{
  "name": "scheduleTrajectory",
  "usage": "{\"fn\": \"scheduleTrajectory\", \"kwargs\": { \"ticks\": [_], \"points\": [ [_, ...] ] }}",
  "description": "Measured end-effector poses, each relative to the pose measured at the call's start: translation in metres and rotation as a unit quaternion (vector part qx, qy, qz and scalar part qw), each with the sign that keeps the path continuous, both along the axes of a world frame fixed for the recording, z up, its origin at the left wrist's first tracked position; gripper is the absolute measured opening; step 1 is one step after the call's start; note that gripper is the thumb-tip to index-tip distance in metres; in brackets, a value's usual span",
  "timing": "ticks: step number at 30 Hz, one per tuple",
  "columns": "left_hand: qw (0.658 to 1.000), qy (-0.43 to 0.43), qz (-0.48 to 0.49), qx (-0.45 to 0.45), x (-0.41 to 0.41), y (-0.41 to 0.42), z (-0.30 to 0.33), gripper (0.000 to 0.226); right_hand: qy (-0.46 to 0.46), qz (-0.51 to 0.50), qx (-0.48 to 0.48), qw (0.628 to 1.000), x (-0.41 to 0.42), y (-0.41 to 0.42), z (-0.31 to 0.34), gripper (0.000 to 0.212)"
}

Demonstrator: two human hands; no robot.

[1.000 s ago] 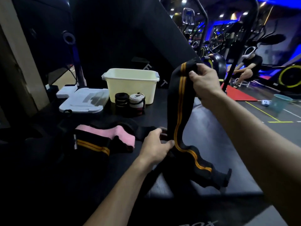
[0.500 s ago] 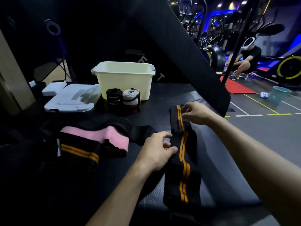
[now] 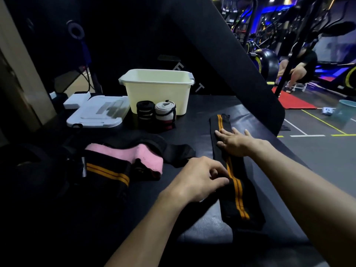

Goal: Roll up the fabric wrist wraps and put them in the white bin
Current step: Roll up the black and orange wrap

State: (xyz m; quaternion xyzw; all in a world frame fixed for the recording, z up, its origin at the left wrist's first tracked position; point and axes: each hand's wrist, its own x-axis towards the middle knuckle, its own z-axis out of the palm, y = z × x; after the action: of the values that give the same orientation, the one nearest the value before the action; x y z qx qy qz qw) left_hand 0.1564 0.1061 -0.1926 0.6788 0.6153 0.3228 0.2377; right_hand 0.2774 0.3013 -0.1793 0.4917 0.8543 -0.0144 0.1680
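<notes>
A black wrist wrap with two orange stripes (image 3: 238, 197) lies stretched out flat on the black padded surface. My right hand (image 3: 234, 141) presses flat on its far half with straight fingers. My left hand (image 3: 200, 179) pinches the wrap's left edge near the middle. To the left lies a heap of unrolled wraps, one pink (image 3: 133, 155) and one black with orange stripes (image 3: 107, 173). Two rolled wraps, a black one (image 3: 145, 112) and a white one (image 3: 165, 114), stand in front of the white bin (image 3: 157, 89).
The bin's clear lid (image 3: 98, 113) lies left of the bin. A slanted black pad (image 3: 231, 60) rises behind the surface. The surface's right edge drops to the gym floor, where a person sits among machines far right. A teal bucket (image 3: 344, 110) stands there.
The wrap, held up in the air a second ago, now lies flat on the surface. My right hand let go of its top end and moved back to press on it.
</notes>
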Motion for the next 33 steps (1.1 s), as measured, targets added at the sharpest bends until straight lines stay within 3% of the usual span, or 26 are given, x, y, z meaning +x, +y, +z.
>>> {"fn": "scheduleTrajectory", "kwargs": {
  "ticks": [3, 6, 9, 12, 15, 19, 22, 24, 27, 31, 33],
  "points": [
    [0.995, 0.085, 0.011, 0.052, -0.007, -0.009, 0.008, 0.014, 0.082, 0.038, 0.071, 0.993, -0.011, -0.009, 0.016, 0.063],
    [0.986, 0.042, 0.081, 0.143, -0.032, -0.024, 0.016, 0.014, 0.276, 0.122, 0.128, 0.945, -0.04, -0.044, 0.039, 0.026],
    [0.949, 0.004, 0.2, 0.244, -0.064, -0.049, 0.026, 0.012, 0.388, 0.195, 0.092, 0.896, -0.073, -0.097, 0.058, 0.007],
    [0.91, 0.0, 0.294, 0.293, -0.092, -0.077, 0.031, 0.012, 0.407, 0.289, 0.038, 0.866, -0.101, -0.147, 0.064, 0.008],
    [0.898, 0.01, 0.346, 0.27, -0.113, -0.103, 0.028, 0.011, 0.361, 0.339, -0.026, 0.868, -0.124, -0.179, 0.053, 0.032],
    [0.888, 0.069, 0.401, 0.214, -0.129, -0.129, 0.018, 0.012, 0.215, 0.32, 0.064, 0.921, -0.14, -0.203, 0.027, 0.087],
    [0.865, 0.134, 0.462, 0.139, -0.141, -0.142, 0.013, 0.017, 0.22, 0.31, 0.137, 0.915, -0.141, -0.219, 0.01, 0.079],
    [0.87, 0.144, 0.467, 0.068, -0.148, -0.149, 0.006, 0.025, 0.247, 0.314, 0.156, 0.903, -0.139, -0.223, 0.006, 0.067],
    [0.888, 0.123, 0.444, -0.01, -0.153, -0.154, 0.0, 0.032, 0.353, 0.283, 0.114, 0.884, -0.129, -0.224, 0.018, 0.05],
    [0.891, 0.118, 0.436, 0.052, -0.157, -0.153, -0.004, 0.042, 0.564, 0.172, -0.002, 0.807, -0.11, -0.224, 0.038, 0.03],
    [0.885, 0.11, 0.443, 0.087, -0.156, -0.15, -0.004, 0.049, 0.636, 0.108, -0.042, 0.763, -0.1, -0.22, 0.048, 0.03]
  ]
}}
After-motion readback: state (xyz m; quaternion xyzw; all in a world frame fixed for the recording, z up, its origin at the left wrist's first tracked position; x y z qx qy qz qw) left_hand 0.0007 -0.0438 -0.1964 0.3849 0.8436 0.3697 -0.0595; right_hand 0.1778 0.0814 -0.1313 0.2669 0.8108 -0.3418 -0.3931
